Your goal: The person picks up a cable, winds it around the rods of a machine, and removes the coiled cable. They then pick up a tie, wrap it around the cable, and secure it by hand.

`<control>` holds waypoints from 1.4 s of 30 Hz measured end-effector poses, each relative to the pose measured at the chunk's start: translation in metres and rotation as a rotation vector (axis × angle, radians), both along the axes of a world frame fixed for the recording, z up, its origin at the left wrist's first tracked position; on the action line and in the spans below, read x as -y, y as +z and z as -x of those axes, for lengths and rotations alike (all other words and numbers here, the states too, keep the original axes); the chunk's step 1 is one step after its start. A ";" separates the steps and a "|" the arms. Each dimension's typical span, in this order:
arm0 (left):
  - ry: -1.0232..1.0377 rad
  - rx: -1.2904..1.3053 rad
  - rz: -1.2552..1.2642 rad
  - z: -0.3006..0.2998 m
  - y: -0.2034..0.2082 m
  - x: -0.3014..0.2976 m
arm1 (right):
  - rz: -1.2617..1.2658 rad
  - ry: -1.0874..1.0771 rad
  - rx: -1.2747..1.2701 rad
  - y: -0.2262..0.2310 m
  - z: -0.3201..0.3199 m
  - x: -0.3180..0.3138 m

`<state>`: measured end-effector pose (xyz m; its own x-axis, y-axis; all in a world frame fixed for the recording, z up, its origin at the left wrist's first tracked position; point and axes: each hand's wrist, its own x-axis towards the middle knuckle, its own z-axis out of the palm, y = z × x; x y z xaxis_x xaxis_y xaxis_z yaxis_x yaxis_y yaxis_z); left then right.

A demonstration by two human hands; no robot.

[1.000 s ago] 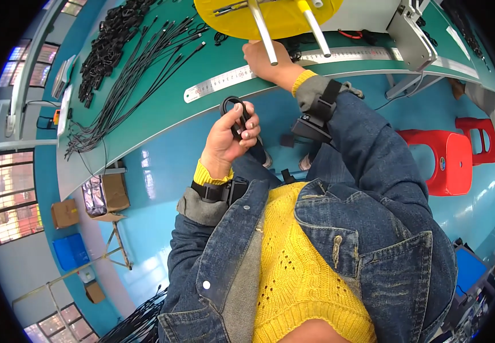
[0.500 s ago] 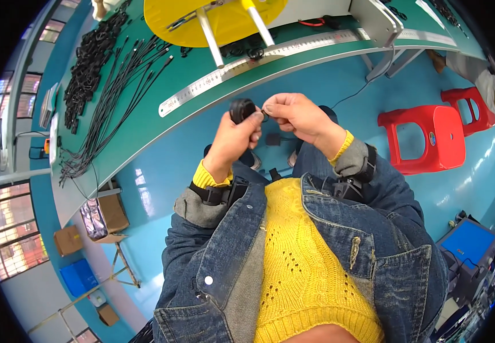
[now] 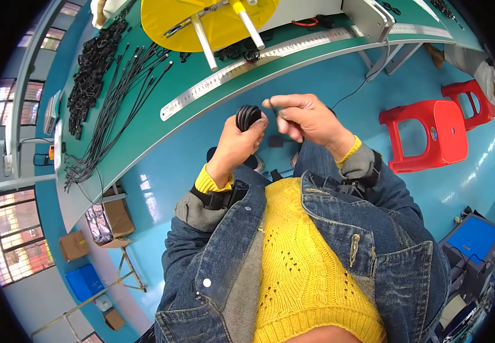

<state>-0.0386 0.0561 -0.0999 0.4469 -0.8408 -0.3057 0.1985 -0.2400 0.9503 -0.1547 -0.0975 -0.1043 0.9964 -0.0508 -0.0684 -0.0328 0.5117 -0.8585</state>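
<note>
A bundle of black cable point(image 3: 248, 117), wound into a tight coil, is gripped upright in my left hand point(image 3: 233, 144) with the thumb across its lower side. Just to the right, my right hand point(image 3: 310, 118) is closed, pinching a thin black strand point(image 3: 274, 108) between thumb and fingers. Whether that strand is the cable's end or a separate tie, I cannot tell. Both hands are raised in front of the bench edge, a small gap apart.
On the green bench point(image 3: 150, 134) lie straight black cables point(image 3: 123, 103), a heap of coiled cables point(image 3: 90, 80) and a long steel ruler point(image 3: 202, 88). A yellow round winding disc point(image 3: 202, 23) with metal posts stands at the edge. Red stools point(image 3: 450, 134) are on the right.
My right hand has moved slightly right, away from the coil, with the thin strand now showing. My left hand has turned the coil so its windings face up.
</note>
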 end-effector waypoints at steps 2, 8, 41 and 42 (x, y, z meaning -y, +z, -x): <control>0.033 0.269 -0.012 0.000 -0.006 0.000 | 0.265 -0.052 -0.092 0.015 0.002 0.007; 0.024 0.794 -0.087 0.008 -0.002 0.002 | 0.975 -0.093 0.118 0.035 -0.011 0.003; -0.035 -0.285 -0.086 -0.001 -0.035 -0.009 | 0.866 -0.138 -0.176 -0.002 -0.049 -0.014; 0.092 -0.525 0.004 -0.001 -0.027 -0.012 | 0.522 -0.098 -0.279 -0.003 -0.051 -0.010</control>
